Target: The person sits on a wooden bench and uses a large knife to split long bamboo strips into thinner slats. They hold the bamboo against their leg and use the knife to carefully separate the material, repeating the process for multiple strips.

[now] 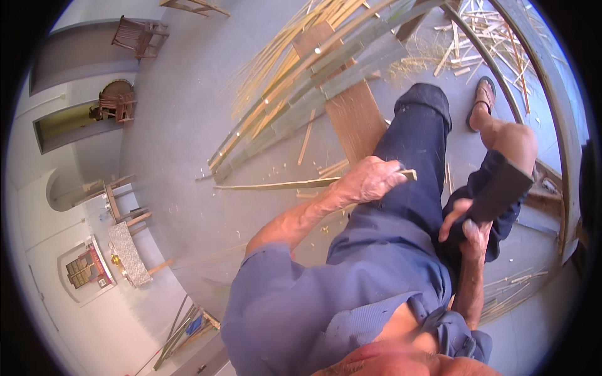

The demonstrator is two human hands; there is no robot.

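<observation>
My left hand (pixel 369 181) is closed around a narrow split bamboo strip (pixel 282 186). The strip's short end sticks out past my thumb above the dark trouser leg, and its long end reaches left over the floor. At the right, my right hand (pixel 470 235) holds a broad dark blade (pixel 501 192), apparently a cleaver, near its lower end. The blade slants up to the right over my other leg; its handle is hidden. Beyond my left hand, a wooden board (pixel 357 120) lies under several long split bamboo pieces (pixel 301 89).
Thin bamboo strips (pixel 277 56) fan out at the top. Shavings and offcuts (pixel 470 44) litter the floor near my sandalled foot (pixel 483 96). A curved wooden frame (pixel 559 122) stands along the right. Wooden chairs (pixel 136 35) and a stone-topped bench (pixel 128 254) stand at the far left.
</observation>
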